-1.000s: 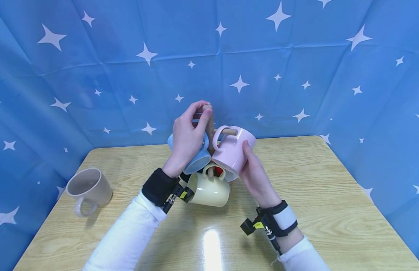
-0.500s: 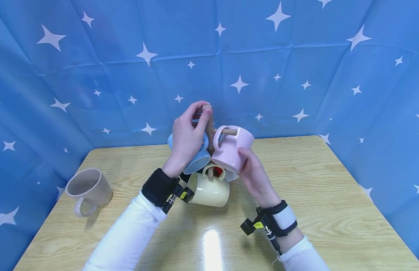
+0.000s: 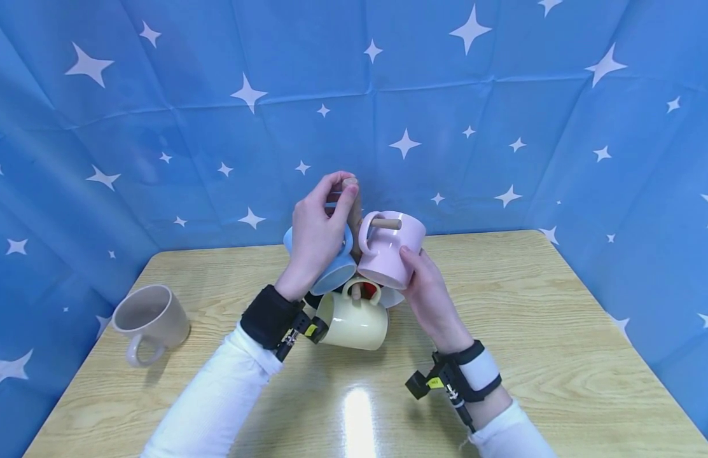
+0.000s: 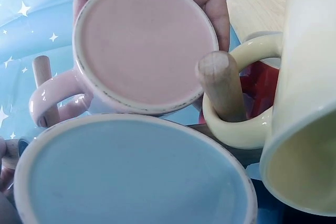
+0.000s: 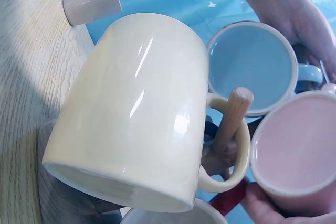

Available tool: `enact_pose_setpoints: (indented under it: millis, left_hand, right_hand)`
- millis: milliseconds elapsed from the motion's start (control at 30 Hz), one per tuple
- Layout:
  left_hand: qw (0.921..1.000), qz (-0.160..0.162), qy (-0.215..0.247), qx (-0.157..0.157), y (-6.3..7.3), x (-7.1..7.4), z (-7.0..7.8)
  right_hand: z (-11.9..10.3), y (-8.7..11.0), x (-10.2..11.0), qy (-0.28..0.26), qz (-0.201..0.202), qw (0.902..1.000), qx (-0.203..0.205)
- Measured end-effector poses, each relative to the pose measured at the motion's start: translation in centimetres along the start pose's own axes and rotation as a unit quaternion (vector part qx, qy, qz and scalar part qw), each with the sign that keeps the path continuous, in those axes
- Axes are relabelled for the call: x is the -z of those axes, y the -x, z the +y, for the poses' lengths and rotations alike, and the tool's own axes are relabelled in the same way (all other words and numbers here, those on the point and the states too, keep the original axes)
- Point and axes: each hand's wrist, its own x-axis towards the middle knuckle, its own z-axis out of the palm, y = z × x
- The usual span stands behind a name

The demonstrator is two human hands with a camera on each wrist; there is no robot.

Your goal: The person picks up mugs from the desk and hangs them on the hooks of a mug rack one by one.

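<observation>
My left hand [image 3: 319, 229] pinches the top of the wooden post of a mug tree [image 3: 355, 207]. With my right hand [image 3: 430, 296] I hold a pink mug [image 3: 396, 261] by its body, thumb on the near side. A wooden peg [image 3: 388, 223] passes through the pink mug's handle. Beside it a light blue mug [image 3: 335, 277] hangs on the tree, partly hidden by my left hand. Lower at the front, a pale yellow mug [image 5: 131, 114] hangs by its handle on another peg [image 5: 233, 116]. In the left wrist view the pink and blue mugs show their bottoms.
A beige-grey mug [image 3: 153, 321] stands upright on the wooden table [image 3: 560, 356] at the left. Behind the yellow mug, a red mug [image 4: 260, 90] and a white one [image 3: 391, 298] show in part. A blue starry cloth [image 3: 422, 83] hangs behind the table.
The pink mug has shifted slightly left, toward the post, and my right thumb has slid lower on its side. My left hand stays at the post top.
</observation>
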Motion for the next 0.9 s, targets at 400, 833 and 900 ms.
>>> enact_pose_setpoints:
  millis: [400,833,900]
  left_hand:
    - [1.0000,-0.001,0.003,0.000,-0.03,0.04,-0.13]
    - [1.0000,0.000,0.003,0.005,0.06,0.01,-0.10]
    - [1.0000,0.001,0.001,0.005,0.06,0.00,-0.07]
  right_hand:
    - [0.24,-0.11,0.03,0.036,0.015,0.9992,-0.001]
    - [0.26,-0.13,-0.16,0.031,0.031,0.9991,-0.003]
    - [0.28,-0.11,-0.18,0.033,0.034,0.9989,-0.004]
